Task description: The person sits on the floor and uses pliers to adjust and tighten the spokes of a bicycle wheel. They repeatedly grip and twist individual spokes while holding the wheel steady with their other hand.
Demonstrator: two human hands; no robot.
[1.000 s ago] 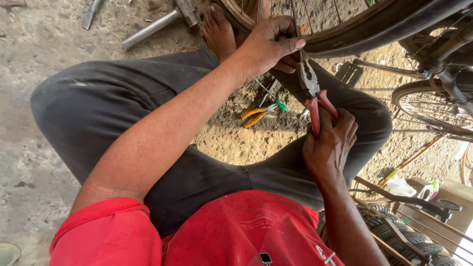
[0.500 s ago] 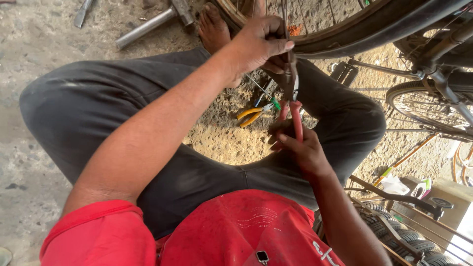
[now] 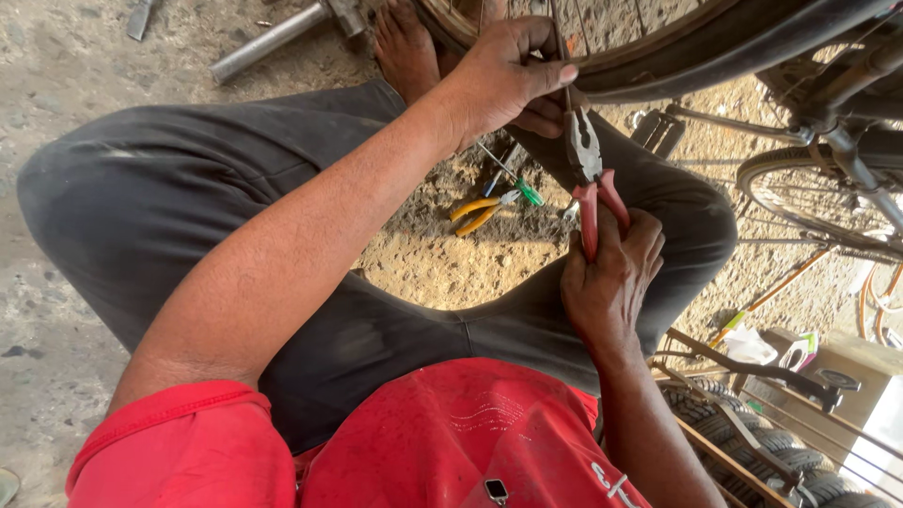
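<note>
Over sandy ground, the right hand [image 3: 609, 282] grips red-handled pliers [image 3: 589, 179]; the left hand [image 3: 508, 75] pinches a wheel spoke [image 3: 562, 42].

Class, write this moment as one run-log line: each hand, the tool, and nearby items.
left hand: grips spoke at wheel rim | right hand: holds red-handled pliers, jaws up at spoke | ground: yellow-handled pliers, green screwdriver

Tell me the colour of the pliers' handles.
Red, clearest in the head view: pliers held by the right hand.

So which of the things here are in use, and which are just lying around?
In use: red-handled pliers in the right hand; spoke and bicycle wheel held by the left hand.
Lying about: yellow-handled pliers, green-handled screwdriver, metal pipe.
</note>
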